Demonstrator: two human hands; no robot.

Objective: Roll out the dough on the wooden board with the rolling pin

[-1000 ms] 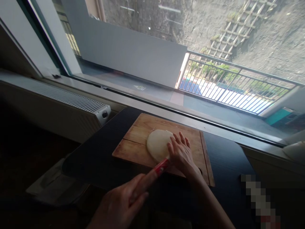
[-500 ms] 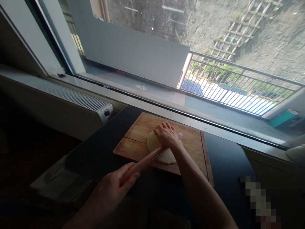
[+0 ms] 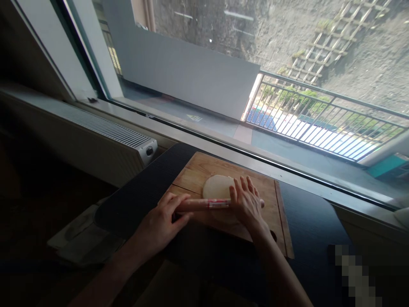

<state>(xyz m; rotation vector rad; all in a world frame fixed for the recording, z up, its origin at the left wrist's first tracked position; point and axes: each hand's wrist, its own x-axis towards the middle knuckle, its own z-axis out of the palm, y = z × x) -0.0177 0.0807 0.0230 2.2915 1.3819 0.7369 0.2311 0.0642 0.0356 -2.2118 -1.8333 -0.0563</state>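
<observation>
Black bench (image 3: 137,194): wooden board (image 3: 191,170) is carried on it. Round dough sheet (image 3: 217,186) is laid on the board, crossed by rolling pin (image 3: 198,205). Pin, slanted half a second ago, has been swung near-level; a fresh line is probably being pressed. Long axis is aligned left to right, right tip exposed past right hand (image 3: 248,204), laid over it, fingers spread. Left end is gripped by left hand (image 3: 162,216).

Dough (image 3: 217,186) partly hidden by rolling pin (image 3: 194,205)
</observation>
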